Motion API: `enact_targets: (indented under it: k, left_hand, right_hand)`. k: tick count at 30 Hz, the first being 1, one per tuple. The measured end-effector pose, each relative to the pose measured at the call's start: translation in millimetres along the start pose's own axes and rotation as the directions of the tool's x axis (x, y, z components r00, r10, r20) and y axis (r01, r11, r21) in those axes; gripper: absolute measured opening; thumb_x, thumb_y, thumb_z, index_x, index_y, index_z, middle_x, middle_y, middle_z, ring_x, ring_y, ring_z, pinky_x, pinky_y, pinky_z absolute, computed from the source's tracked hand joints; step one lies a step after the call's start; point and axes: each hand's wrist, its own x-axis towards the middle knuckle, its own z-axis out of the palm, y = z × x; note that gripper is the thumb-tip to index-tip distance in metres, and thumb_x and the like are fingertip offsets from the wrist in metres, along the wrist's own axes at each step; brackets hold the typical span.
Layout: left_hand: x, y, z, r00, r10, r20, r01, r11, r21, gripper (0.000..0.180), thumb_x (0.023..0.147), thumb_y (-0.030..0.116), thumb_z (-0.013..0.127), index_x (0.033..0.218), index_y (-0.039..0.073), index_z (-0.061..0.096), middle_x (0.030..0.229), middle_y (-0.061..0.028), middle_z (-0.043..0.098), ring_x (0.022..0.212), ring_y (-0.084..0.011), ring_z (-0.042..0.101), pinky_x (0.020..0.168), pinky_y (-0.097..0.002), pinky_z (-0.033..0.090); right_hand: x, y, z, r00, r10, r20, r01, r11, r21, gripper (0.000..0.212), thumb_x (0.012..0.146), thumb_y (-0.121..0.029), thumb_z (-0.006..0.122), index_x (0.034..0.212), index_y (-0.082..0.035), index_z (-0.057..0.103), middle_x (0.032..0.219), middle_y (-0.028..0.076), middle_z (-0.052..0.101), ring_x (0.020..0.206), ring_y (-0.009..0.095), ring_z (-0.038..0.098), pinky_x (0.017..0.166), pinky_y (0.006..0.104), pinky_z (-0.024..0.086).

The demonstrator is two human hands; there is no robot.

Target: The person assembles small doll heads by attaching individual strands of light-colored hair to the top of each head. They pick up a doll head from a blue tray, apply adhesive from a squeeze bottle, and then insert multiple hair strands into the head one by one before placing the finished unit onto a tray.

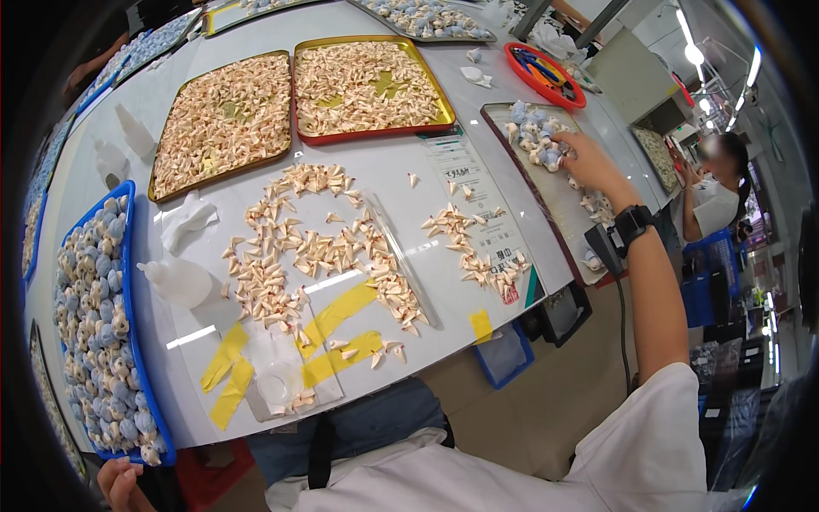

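My right hand (pixel 589 164) reaches across to a shallow tray (pixel 563 212) on the right, its fingers closed round a small blue-and-white figure among a cluster of similar figures (pixel 531 128). My left hand (pixel 121 483) is at the lower left, fingers curled beside the near corner of a blue tray (pixel 136 341) heaped with blue-and-white figures (pixel 95 316). What those fingers hold, if anything, I cannot make out. Between my hands, many small cream, pointed pieces with reddish tips (pixel 320 243) lie loose on the white table (pixel 375 183).
Two trays of cream pieces (pixel 226 119) (pixel 367 90) stand at the back. White squeeze bottles (pixel 179 283) and a crumpled tissue (pixel 189 220) are left of the loose pieces. Yellow tape (pixel 341 311) marks the near edge. A red basket (pixel 546 75) holds tools. Another person (pixel 717 192) sits far right.
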Motion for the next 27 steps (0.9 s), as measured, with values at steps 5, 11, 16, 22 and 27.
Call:
enact_targets:
  k: [5,11,16,22,27]
  left_hand:
    - [-0.3,-3.4,-1.8,1.0,-0.01,0.013,0.01,1.0,0.028,0.013,0.087,0.007,0.057,0.084,-0.004,0.063,0.083,-0.0182,0.062,0.074,-0.0266,0.062,0.062,-0.0326,0.051]
    - [3.5,1.9,1.3,1.0,0.024,0.012,-0.026,0.994,0.106,0.015,0.086,0.007,0.058,0.081,-0.005,0.064,0.079,-0.017,0.063,0.073,-0.0257,0.061,0.066,-0.033,0.051]
    - [1.6,-1.6,0.7,0.999,0.05,0.015,-0.051,0.992,0.112,0.015,0.086,0.007,0.057,0.081,-0.006,0.063,0.079,-0.0172,0.063,0.075,-0.0257,0.061,0.067,-0.0331,0.051]
    - [1.1,-5.8,2.8,0.997,0.067,0.04,-0.069,0.995,0.065,0.014,0.087,0.006,0.057,0.082,-0.005,0.063,0.082,-0.0177,0.062,0.073,-0.0259,0.061,0.067,-0.0332,0.05]
    - [3.1,0.1,2.4,0.994,0.106,0.031,-0.107,0.994,0.038,0.013,0.087,0.006,0.057,0.083,-0.004,0.063,0.082,-0.0173,0.062,0.073,-0.0263,0.061,0.066,-0.0333,0.05]
  right_hand:
    - [-6.7,13.3,-11.9,0.995,-0.102,-0.013,0.103,0.974,0.201,0.045,0.077,-0.011,0.061,0.121,-0.011,0.05,0.124,0.014,0.048,0.116,0.027,0.044,0.097,0.0365,0.036]
    - [-69.4,30.8,-45.0,0.997,0.052,-0.051,-0.036,0.961,0.276,0.042,0.076,-0.011,0.061,0.118,-0.009,0.053,0.119,0.01,0.05,0.105,0.022,0.049,0.091,0.0355,0.04]
    - [-139.9,-2.4,-40.3,0.976,0.217,0.017,-0.208,0.91,0.358,0.032,0.076,-0.008,0.06,0.108,-0.007,0.058,0.111,0.01,0.051,0.09,0.019,0.05,0.083,0.0322,0.042]
    - [-160.3,-28.2,-17.6,0.984,0.161,-0.079,-0.128,0.938,0.322,0.028,0.08,-0.008,0.054,0.108,-0.006,0.059,0.117,0.013,0.05,0.1,0.026,0.051,0.087,0.0331,0.042]
    - [-137.1,-5.0,-3.4,0.993,0.031,-0.116,-0.005,0.975,0.223,0.03,0.084,-0.008,0.049,0.112,-0.007,0.056,0.123,0.016,0.047,0.11,0.032,0.048,0.093,0.0344,0.038]
